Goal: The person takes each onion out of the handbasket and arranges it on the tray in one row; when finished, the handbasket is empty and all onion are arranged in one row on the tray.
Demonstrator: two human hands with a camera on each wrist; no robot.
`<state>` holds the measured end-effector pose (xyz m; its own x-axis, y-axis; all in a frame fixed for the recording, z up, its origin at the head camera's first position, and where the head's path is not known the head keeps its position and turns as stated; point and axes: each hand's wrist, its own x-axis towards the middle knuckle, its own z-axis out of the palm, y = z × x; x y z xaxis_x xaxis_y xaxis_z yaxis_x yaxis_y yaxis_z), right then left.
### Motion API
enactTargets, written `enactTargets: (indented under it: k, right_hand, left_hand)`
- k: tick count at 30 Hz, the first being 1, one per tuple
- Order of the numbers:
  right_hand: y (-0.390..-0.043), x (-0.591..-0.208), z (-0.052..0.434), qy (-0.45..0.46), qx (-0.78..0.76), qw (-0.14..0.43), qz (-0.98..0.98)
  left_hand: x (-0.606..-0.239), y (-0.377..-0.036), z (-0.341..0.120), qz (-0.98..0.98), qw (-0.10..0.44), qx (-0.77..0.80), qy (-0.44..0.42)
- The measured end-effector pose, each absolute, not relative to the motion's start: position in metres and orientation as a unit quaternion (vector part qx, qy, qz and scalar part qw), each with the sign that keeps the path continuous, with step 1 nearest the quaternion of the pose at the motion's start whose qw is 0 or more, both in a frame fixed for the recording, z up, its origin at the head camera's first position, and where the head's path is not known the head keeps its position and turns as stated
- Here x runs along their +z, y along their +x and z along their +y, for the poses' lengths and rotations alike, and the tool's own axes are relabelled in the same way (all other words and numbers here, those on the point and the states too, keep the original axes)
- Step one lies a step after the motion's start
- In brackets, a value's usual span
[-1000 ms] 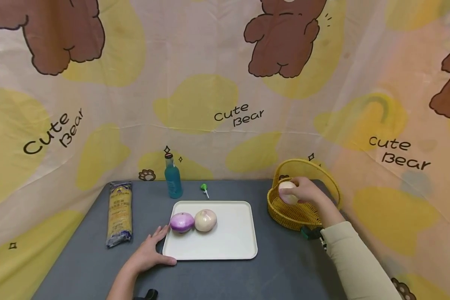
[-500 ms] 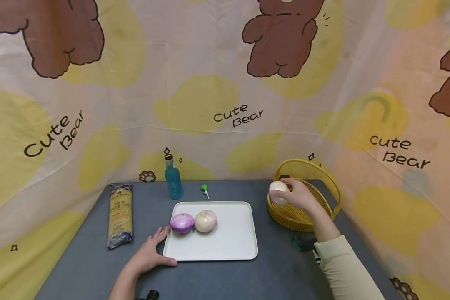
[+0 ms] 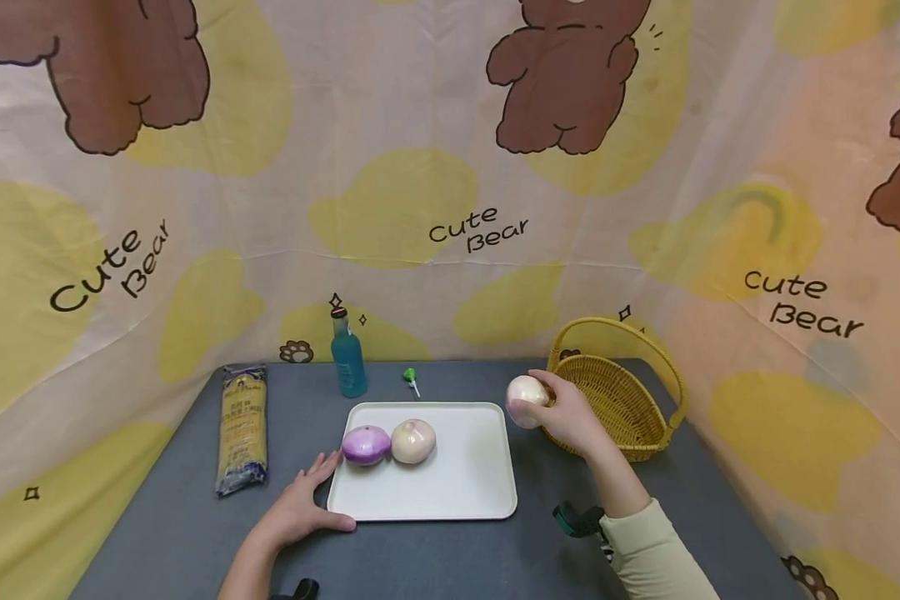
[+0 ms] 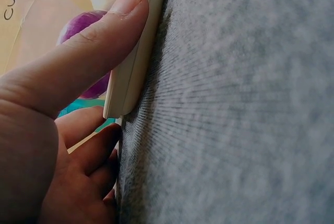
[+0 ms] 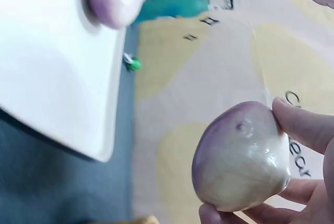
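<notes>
My right hand (image 3: 570, 412) holds a pale onion (image 3: 527, 401) with a purple tinge between thumb and fingers, in the air between the tray and the basket. The right wrist view shows this onion (image 5: 241, 157) close up, smooth and glossy. My left hand (image 3: 300, 506) lies spread at the left corner of the white tray (image 3: 468, 467), thumb along its front edge and fingertips at its left side. In the left wrist view the thumb (image 4: 104, 33) presses against the tray rim. On the tray's left half sit a purple onion (image 3: 366, 445) and a whitish onion (image 3: 413, 441), side by side.
A yellow wicker basket (image 3: 618, 400) with a tall handle stands right of the tray. Behind the tray are a blue bottle (image 3: 348, 362) and a green lollipop (image 3: 411, 379). A yellow packet (image 3: 242, 429) lies at the left. A printed cloth (image 3: 390, 208) hangs behind the table.
My right hand has carried the onion up out of the basket and leftward toward the tray. The left hand and the two onions on the tray have stayed in place.
</notes>
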<state>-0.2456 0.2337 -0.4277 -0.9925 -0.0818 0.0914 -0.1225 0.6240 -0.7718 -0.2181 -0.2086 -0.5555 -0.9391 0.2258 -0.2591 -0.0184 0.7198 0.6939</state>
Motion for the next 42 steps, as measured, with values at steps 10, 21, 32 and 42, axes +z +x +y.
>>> enactTargets:
  k: [10,21,32,42]
  right_hand:
    - [-0.252,-0.464,0.196,0.061,0.439,0.023,-0.896]
    - [-0.264,-0.502,0.171,0.097,0.415,0.039,-0.904]
    - [-0.268,-0.522,0.156,0.103,0.403,0.012,-0.909]
    - [-0.265,-0.53,0.149,0.117,0.409,-0.023,-0.905]
  left_hand:
    - [-0.553,-0.221,-0.207,0.907,0.166,0.383,0.052]
    - [-0.556,-0.222,-0.205,0.908,0.161,0.384,0.05]
    - [-0.556,-0.22,-0.206,0.91,0.165,0.378,0.042]
    - [-0.555,-0.217,-0.207,0.911,0.161,0.376,0.045]
